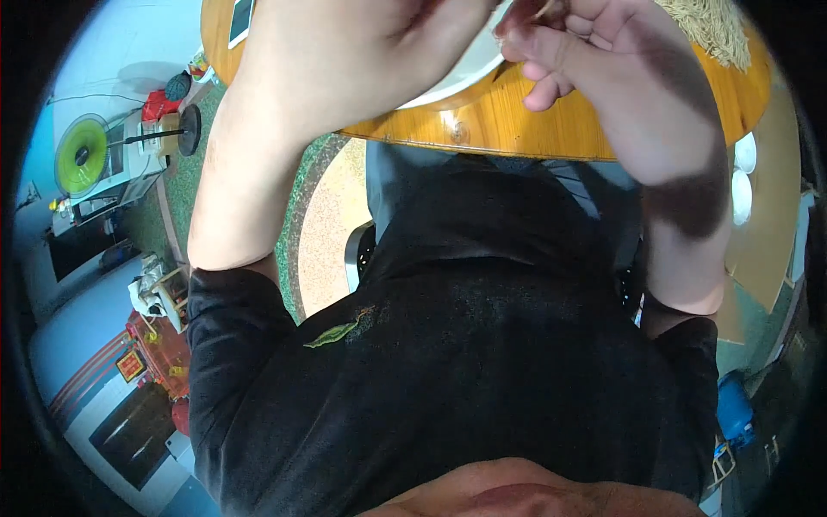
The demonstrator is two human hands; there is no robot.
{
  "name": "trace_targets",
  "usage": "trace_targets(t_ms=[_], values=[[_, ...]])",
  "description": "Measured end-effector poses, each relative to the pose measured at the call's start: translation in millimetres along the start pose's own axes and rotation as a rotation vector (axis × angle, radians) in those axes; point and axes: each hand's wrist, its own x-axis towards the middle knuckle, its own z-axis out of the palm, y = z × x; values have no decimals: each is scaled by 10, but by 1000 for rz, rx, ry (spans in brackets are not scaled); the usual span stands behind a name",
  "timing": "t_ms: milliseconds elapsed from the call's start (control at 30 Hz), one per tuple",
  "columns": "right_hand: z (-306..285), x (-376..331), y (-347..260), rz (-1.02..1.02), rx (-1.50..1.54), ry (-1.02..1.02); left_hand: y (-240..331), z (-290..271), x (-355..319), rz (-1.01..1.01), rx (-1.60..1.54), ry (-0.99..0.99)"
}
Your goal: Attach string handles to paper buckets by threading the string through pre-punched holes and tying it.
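My left hand (362, 52) reaches up over the near edge of a wooden table (534, 129), partly covering a white dish (461, 82). Its fingers run past the top of the picture, so their pose is hidden. My right hand (586, 47) is closed at the dish's right side, thumb and fingers pinched on a small reddish-brown piece (524, 15). Thin pale strands show at that piece; its kind is unclear. Both hands are close together, and the dish's inside is mostly out of sight.
Beige noodle-like strands (711, 30) lie at the table's right; a white-edged flat device (241, 21) lies at its left. White round dishes (742, 196) sit low on the right. Beyond the table at left stands a green fan (82, 155). A blue container (734, 405) is at lower right.
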Motion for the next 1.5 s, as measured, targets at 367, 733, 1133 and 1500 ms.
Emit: trace_targets(t_ms=[367,733,1133,1500], values=[[-21,120,134,62,242,-32,-212,673,-359,99,-348,625],[-43,124,286,7,379,-97,-220,774,-358,221,-128,687],[-36,88,162,-40,155,-60,259,97,-171,-841,-524,12],[-200,149,281,-88,291,-181,247,155,-117,-792,-341,-13]])
